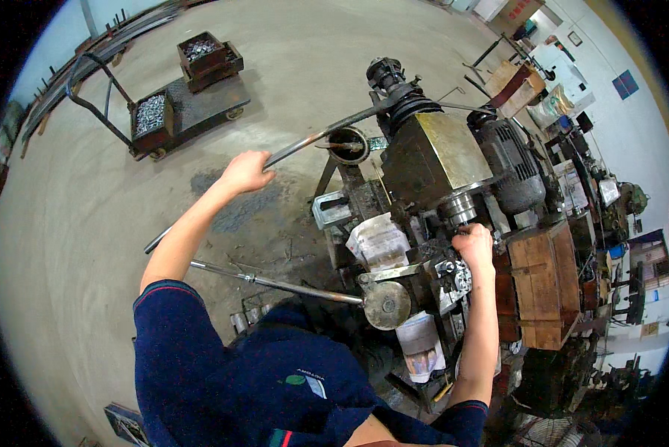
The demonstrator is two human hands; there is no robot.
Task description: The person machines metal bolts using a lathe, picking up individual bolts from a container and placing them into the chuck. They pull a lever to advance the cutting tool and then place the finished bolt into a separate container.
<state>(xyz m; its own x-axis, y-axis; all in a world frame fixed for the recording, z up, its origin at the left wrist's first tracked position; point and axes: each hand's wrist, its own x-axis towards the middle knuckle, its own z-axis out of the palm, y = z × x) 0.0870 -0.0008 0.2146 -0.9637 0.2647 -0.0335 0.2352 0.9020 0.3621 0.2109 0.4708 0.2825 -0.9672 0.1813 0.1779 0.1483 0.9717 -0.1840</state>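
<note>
A long steel lever (pixel 312 140) slants up to the pulley end of a belt-driven machine (pixel 442 153). My left hand (pixel 246 173) is wrapped round it, and its lower end shows beyond my forearm. My right hand (pixel 474 243) is closed just below the machine's shiny spindle collar (pixel 460 208). Whatever its fingers pinch is too hidden to name. Small shiny metal parts (pixel 454 281) lie in a heap beside my right wrist. A second bar handle (pixel 297 287) runs into a round metal hub (pixel 387 305) in front of me.
An electric motor (pixel 509 164) sits right of the machine. Beside my right forearm stands a wooden crate (pixel 547 287). A flat trolley (pixel 208 104) at the far left carries metal bins of small parts (pixel 152 115). More machinery lines the right wall, and a fan (pixel 558 432) stands low at right.
</note>
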